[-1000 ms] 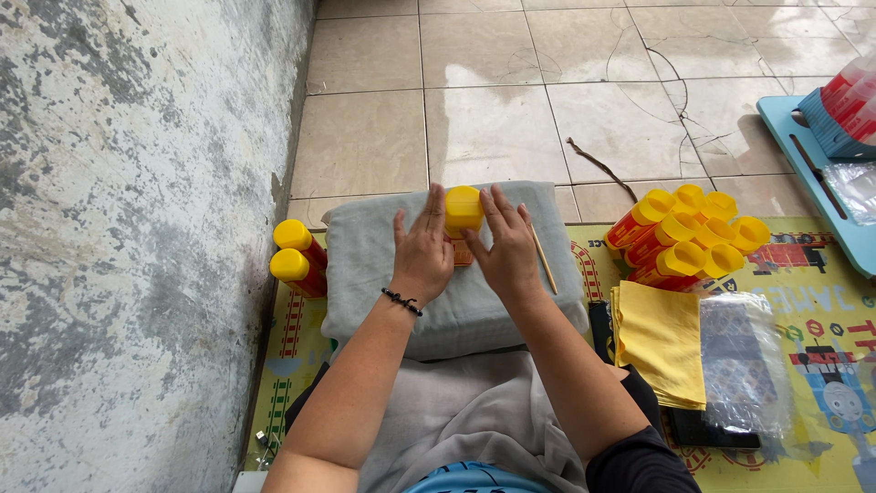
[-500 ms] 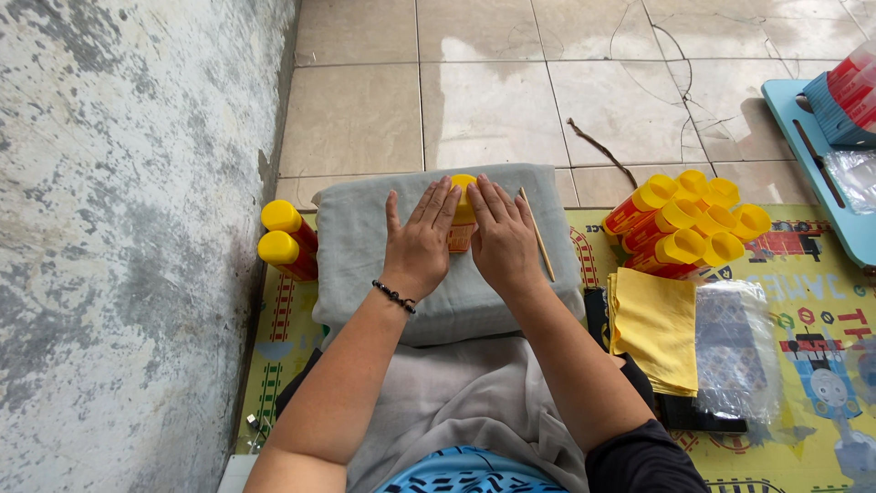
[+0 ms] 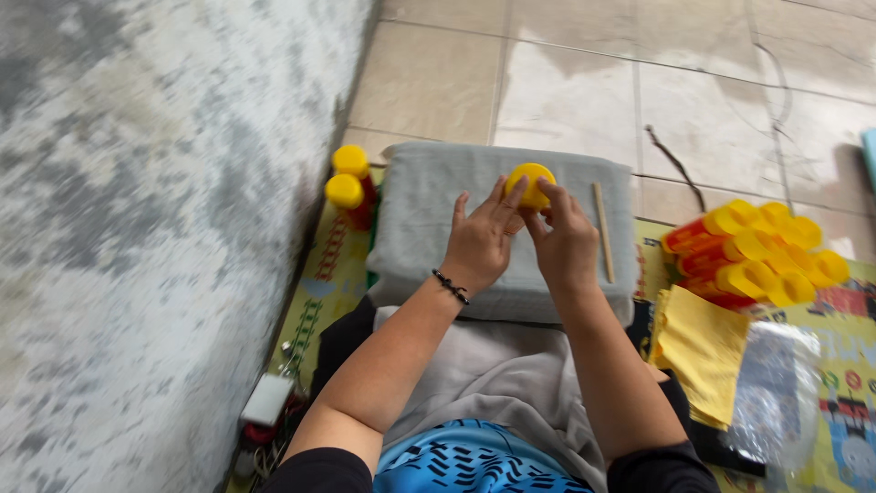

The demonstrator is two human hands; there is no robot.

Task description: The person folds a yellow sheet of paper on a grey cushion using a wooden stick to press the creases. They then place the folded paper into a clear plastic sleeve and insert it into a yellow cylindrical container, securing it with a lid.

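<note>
Both hands meet over the middle of a grey cushion (image 3: 438, 219): the left hand (image 3: 476, 245) and right hand (image 3: 564, 245) have their fingers clamped on a yellow-capped bottle (image 3: 530, 183). A thin wooden stick (image 3: 601, 232) lies near the cushion's right edge. Two capped bottles (image 3: 350, 184) stand at its left edge, beside the wall (image 3: 137, 228); bare tiled floor (image 3: 566, 82) lies beyond.

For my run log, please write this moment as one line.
left hand: on yellow-capped bottle | right hand: on same bottle | under: grey cushion | beside: thin stick | right: bottle pile, yellow cloth
</note>
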